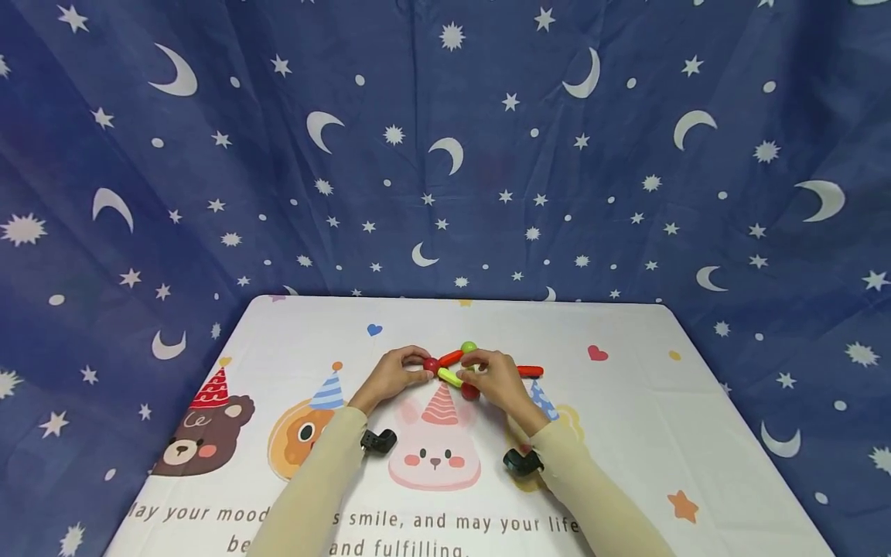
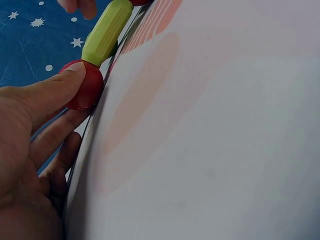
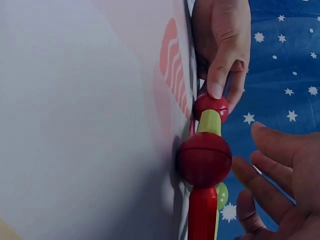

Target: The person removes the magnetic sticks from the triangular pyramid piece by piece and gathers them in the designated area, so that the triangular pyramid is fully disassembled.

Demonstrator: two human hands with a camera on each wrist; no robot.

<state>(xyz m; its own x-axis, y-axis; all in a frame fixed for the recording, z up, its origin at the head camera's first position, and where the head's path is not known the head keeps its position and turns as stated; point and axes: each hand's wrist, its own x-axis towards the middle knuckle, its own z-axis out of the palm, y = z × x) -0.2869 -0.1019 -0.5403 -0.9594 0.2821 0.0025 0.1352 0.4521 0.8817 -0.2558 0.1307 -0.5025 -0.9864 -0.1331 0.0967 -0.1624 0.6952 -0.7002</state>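
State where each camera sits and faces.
Head: on the head, facing forward, down at the table; left hand, right hand, sleeves show.
Left wrist: on that wrist, facing a pinched red ball; left hand, right fingertips show.
Right wrist: on that wrist, facing the yellow-green stick; both hands show.
Wrist views share ball and stick.

The left hand (image 2: pixel 32 132) pinches a red ball (image 2: pixel 89 90) beside the white surface (image 2: pixel 215 135) — a yellow-green stick (image 2: pixel 106 34) meets the ball, with the right hand (image 2: pixel 87 7) near its far end.

The red balls (image 3: pixel 204 165) look like smooth, glossy plastic.
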